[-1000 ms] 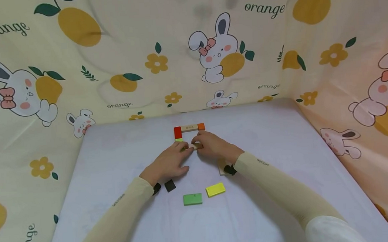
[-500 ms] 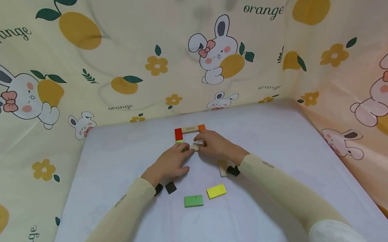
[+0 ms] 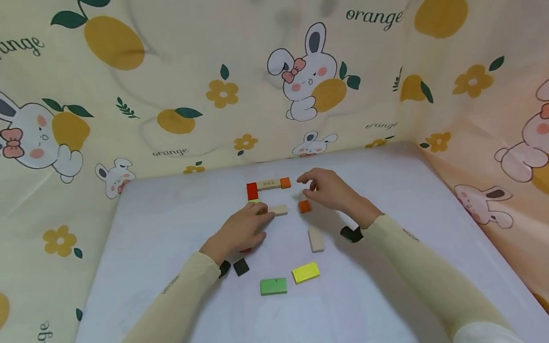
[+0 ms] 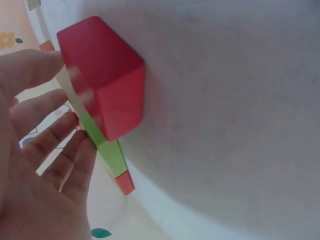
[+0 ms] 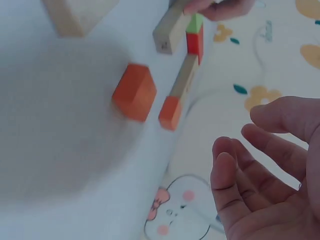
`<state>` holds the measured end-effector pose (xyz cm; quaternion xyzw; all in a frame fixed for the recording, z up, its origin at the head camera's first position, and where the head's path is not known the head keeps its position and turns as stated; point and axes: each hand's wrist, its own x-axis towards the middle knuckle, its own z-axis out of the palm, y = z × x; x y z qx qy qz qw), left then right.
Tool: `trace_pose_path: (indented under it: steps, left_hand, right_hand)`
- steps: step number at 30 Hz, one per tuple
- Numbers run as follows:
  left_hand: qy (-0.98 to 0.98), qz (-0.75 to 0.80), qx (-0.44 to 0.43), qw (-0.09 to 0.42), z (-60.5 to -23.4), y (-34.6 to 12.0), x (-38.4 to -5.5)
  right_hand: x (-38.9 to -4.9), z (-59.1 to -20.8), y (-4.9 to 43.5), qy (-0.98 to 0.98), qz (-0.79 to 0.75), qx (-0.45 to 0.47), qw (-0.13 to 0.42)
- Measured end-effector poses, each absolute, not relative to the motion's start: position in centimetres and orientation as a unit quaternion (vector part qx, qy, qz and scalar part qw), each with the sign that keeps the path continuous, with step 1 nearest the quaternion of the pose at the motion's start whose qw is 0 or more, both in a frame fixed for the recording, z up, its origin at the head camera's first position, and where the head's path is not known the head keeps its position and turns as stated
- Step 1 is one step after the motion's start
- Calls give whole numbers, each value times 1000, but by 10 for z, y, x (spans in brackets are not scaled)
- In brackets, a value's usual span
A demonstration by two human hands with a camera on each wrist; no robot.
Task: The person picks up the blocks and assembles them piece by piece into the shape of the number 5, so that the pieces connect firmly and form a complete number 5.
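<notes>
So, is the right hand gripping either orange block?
No, the right hand holds nothing, and the near orange block and the far orange block both sit apart from it.

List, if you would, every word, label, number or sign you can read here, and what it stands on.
"orange": on the backdrop, several times.
Left sleeve: lettering, too small to read.
Right sleeve: lettering, too small to read.
Far wooden block: small marks, unreadable.
Middle wooden block: end mark, too blurred.
</notes>
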<state>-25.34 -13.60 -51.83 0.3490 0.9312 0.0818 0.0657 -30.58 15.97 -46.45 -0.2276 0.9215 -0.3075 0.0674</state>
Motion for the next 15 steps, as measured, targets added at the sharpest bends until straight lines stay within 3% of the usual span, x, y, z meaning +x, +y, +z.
trace_pose_path:
  steps: [8,15]
  left_hand:
    - [932,86,347,52,-514,-135,-252]
    - [934,83,342,67,-516,-136,-252]
  right_hand:
    - [-306,-476,176,923,-312,-211,77]
    - [-303,-500,177,918,-319,-204,120]
